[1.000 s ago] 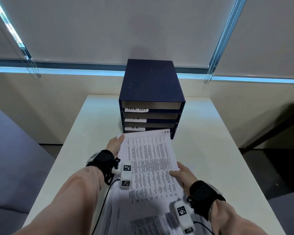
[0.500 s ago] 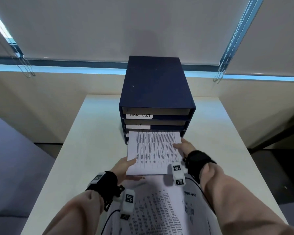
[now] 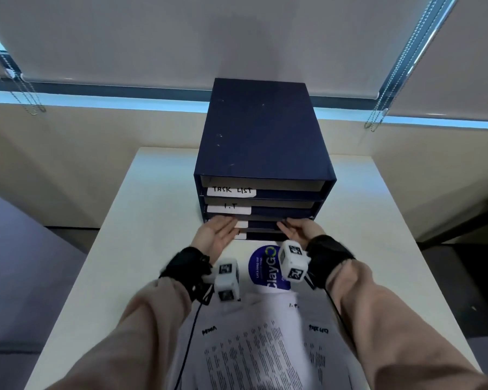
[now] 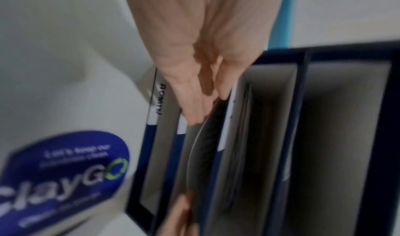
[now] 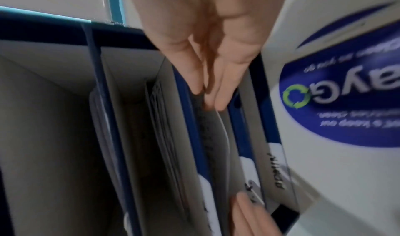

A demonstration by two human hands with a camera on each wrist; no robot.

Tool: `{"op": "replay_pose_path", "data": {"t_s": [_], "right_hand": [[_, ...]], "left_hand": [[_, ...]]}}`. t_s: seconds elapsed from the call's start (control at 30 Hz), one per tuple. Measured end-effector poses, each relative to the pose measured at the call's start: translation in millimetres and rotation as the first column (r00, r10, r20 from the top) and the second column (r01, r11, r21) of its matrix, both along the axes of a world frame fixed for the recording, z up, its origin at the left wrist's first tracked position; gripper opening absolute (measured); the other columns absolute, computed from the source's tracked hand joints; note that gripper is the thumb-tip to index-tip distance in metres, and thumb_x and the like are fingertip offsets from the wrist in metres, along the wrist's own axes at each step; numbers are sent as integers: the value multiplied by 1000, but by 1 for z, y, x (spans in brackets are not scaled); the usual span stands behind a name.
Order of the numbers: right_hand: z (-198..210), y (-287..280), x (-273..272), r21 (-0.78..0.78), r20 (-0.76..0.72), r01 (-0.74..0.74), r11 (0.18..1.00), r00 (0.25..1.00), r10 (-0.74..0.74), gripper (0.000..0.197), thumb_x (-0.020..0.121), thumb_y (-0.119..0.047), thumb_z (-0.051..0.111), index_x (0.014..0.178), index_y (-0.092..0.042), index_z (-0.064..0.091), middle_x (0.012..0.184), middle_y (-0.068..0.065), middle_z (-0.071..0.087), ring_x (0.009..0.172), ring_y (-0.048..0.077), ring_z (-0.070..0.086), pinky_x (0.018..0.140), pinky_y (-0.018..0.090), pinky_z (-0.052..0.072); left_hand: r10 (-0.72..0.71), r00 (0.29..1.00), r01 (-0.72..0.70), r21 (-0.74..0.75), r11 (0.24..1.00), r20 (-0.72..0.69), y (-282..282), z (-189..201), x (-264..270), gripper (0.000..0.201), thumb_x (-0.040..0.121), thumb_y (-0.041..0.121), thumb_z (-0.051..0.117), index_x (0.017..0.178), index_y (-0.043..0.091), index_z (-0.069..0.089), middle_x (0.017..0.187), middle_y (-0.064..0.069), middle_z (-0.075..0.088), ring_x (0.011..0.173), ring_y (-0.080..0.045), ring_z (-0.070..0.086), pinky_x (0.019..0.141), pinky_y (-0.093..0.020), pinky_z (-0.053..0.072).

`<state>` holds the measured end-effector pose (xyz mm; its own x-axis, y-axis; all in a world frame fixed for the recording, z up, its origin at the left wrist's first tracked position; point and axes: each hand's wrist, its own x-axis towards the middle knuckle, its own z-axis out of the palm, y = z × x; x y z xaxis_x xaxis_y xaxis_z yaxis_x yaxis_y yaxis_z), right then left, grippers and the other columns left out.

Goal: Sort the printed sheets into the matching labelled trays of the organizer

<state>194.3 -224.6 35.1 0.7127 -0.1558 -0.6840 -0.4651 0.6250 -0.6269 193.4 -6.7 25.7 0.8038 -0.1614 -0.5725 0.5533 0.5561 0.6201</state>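
Note:
A dark blue organizer (image 3: 262,130) stands at the back of the white table (image 3: 152,220), with trays labelled TASK LIST (image 3: 231,190), I.T (image 3: 228,208) and, at the bottom, ADMIN (image 4: 161,99). Both hands are at the mouth of the third tray. My left hand (image 3: 228,222) lies palm up with straight fingers at its left end. My right hand (image 3: 283,223) is at its right end, fingers also straight. In the wrist views a printed sheet (image 4: 207,145) sits bowed inside that tray, and fingertips of both hands (image 4: 205,109) (image 5: 211,99) touch its near edge (image 5: 223,128).
Several loose printed sheets (image 3: 254,353) lie spread near the table's front edge, below my forearms. A round blue ClayGo sticker (image 3: 265,271) is on the table between my wrists. Bare table lies left and right of the organizer. Roller blinds hang behind.
The sheet was lifted from the pile, laid flat before the organizer, then slid into the third tray. Both hands followed it forward to the tray mouth.

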Motion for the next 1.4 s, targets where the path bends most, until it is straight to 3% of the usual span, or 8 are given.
{"op": "replay_pose_path", "data": {"t_s": [0.2, 0.43, 0.57, 0.67, 0.8, 0.93, 1.07, 1.4], "right_hand": [[8, 14, -37, -177, 66, -310, 934, 943, 326, 36, 98, -1, 40, 133, -8, 38, 126, 11, 56, 112, 36, 60, 86, 42, 54], [-10, -7, -121, -267, -39, -374, 888, 925, 378, 28, 97, -4, 46, 122, -3, 58, 103, 16, 65, 83, 31, 64, 72, 40, 59], [-9, -15, -150, -272, -79, -367, 889, 930, 360, 27, 96, -4, 48, 120, -1, 60, 104, 22, 64, 86, 36, 64, 86, 51, 54], [-4, -15, -163, -332, -87, -359, 872, 933, 350, 28, 94, -4, 51, 122, -1, 58, 97, 18, 65, 83, 31, 62, 79, 42, 53], [2, -12, -178, -382, 0, -332, 862, 933, 360, 48, 88, -1, 63, 130, -12, 43, 115, 11, 55, 92, 21, 58, 58, 21, 48], [-1, -2, -187, -318, -8, -440, 840, 887, 461, 52, 84, -3, 67, 132, 0, 46, 114, 10, 66, 95, 21, 65, 77, 26, 53], [6, 0, -188, -274, 35, -455, 847, 876, 482, 64, 85, -8, 68, 140, 5, 38, 137, 11, 52, 126, 28, 52, 115, 42, 31], [7, -4, -186, -290, 57, -463, 838, 865, 498, 37, 91, -2, 58, 127, -4, 53, 126, 15, 62, 118, 31, 58, 109, 46, 38]], "left_hand": [[-366, 927, 297, 428, 854, 85, 12, 13, -38, 24, 100, 21, 45, 116, 9, 59, 110, -11, 66, 98, -26, 65, 85, -41, 55], [-808, 438, 373, 897, -236, -395, 48, -33, -125, 21, 83, 42, 61, 86, 26, 49, 87, 5, 51, 79, -16, 48, 71, -25, 39], [-793, 370, 317, 868, -382, -484, 57, -38, -140, 26, 80, 34, 68, 87, 26, 44, 90, 6, 46, 83, -16, 46, 72, -25, 35], [-830, 445, 287, 931, -225, -337, 55, -27, -141, 26, 81, 29, 69, 72, 30, 44, 83, 5, 53, 78, -13, 49, 67, -22, 35], [-681, 719, 291, 828, 478, 141, 44, 7, -143, 7, 85, 13, 68, 82, 11, 62, 76, 5, 61, 62, 5, 56, 68, -15, 43], [-361, 901, 192, 524, 830, 242, 33, 34, -137, 14, 88, 6, 63, 99, -2, 63, 86, -16, 67, 66, -14, 69, 59, -20, 53], [-291, 945, 201, 438, 876, 150, 39, 45, -113, 41, 94, 35, 55, 114, -1, 62, 111, -24, 67, 101, -32, 67, 95, -47, 50], [-308, 946, 250, 374, 893, 102, 48, 20, -92, 59, 90, 55, 45, 121, 9, 63, 125, -19, 62, 119, -34, 58, 111, -54, 33]]}}
